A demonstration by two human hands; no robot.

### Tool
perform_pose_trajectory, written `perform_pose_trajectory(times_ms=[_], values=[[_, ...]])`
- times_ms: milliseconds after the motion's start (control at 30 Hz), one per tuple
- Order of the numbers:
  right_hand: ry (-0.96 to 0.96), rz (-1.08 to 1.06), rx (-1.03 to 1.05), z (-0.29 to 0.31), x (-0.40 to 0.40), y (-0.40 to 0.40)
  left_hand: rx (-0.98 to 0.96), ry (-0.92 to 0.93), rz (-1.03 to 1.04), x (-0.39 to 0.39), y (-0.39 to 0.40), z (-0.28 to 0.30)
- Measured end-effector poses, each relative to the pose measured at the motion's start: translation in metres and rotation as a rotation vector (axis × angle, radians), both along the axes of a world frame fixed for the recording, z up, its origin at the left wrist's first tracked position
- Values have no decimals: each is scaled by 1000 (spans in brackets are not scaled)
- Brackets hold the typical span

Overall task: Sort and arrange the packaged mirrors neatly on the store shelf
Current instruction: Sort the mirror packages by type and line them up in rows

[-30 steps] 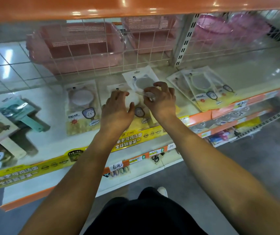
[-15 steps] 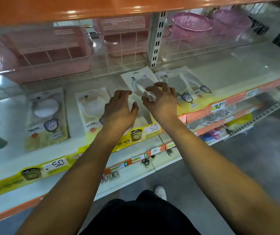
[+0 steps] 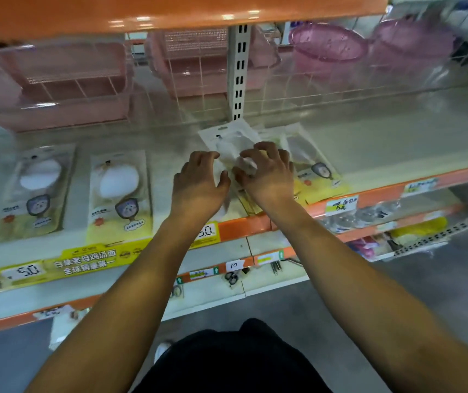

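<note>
A shop is shown: handwritten price tags (image 3: 341, 205) at 3 o'clock are clipped along orange shelf edges (image 3: 244, 226).
</note>
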State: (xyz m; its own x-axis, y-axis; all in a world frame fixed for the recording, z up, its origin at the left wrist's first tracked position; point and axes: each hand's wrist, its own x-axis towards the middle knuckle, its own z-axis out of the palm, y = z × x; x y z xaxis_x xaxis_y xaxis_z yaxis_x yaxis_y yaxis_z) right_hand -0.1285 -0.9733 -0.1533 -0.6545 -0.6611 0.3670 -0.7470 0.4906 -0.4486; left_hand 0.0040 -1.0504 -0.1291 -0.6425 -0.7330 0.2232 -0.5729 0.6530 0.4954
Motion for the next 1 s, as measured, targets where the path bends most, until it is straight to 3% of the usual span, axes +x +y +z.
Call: perform_pose_trajectory(times_ms=[333,1000], values=[[-88,43,384,-1,3,-12,-17,-36,94,19,-4,-1],[-106,57,280,-6,9,-5,18,-26,49,17,-6,-7]])
